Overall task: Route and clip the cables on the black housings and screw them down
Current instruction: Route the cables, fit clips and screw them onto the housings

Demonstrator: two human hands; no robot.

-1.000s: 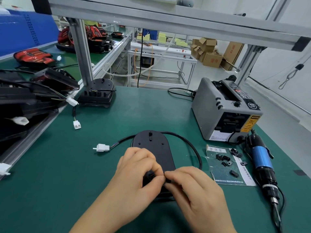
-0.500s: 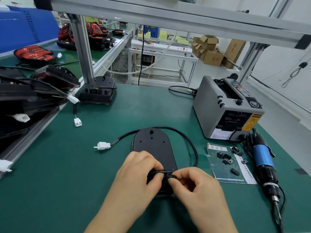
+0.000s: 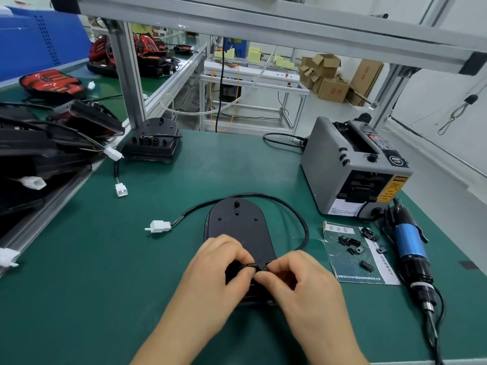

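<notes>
Nearest to the camera, the left hand (image 3: 218, 270) and the right hand (image 3: 297, 280) met over the near end of the black housing (image 3: 237, 227), which lay flat on the green bench mat (image 3: 79, 285). Both hands had curled fingers. The left hand pinched the black cable (image 3: 306, 233) between thumb and forefinger, and the right hand pinched the same cable just beside it, so that the fingertips of the two hands were almost touching. A small dark piece sat on the cable between the two pinches; whether it was a clip could not be told. The near end of the housing was hidden under the hands, and its rounded far end pointed away from the person. From the right hand the cable ran out to the right, curved around the far end of the housing and ended on the left in a white connector (image 3: 159, 226) lying on the mat. To the right of the hands lay a printed sheet (image 3: 340, 262) with several small black clips (image 3: 349, 242) on it, and beside it an electric screwdriver (image 3: 409, 243) with a blue body. Farther back on the right stood a grey tape dispenser (image 3: 324, 164). At the far left another black housing (image 3: 152, 146) rested near a metal post.
</notes>
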